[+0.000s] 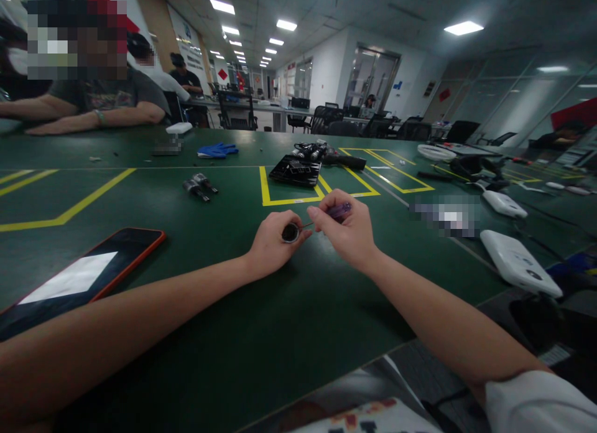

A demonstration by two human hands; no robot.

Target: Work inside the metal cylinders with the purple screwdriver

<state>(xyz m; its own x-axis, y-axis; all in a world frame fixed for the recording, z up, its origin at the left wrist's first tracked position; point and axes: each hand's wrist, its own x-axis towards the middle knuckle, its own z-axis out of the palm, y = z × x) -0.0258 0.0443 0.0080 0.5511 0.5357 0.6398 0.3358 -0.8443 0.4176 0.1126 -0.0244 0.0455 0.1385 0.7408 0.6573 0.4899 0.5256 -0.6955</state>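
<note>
My left hand (273, 243) is wrapped round a small dark cylindrical part (290, 232), whose round open end with a pale rim faces me. In my right hand (347, 231) is a screwdriver (342, 211) with a purple translucent handle. Its thin metal shaft points left, and the tip meets the side of the cylindrical part near my left fingertips. Whether a screw sits under the tip is hidden. Both hands are just above the green table (298, 321). Beyond them lies a black plastic bag (295, 172) with dark parts on and beside it.
An orange-edged tablet (88, 271) lies at left. Two small dark parts (200, 185) and a blue glove (217, 150) lie farther back. At right are a white device (520, 262), a smaller white one (504, 204) and cables. A person (107, 97) sits across the table.
</note>
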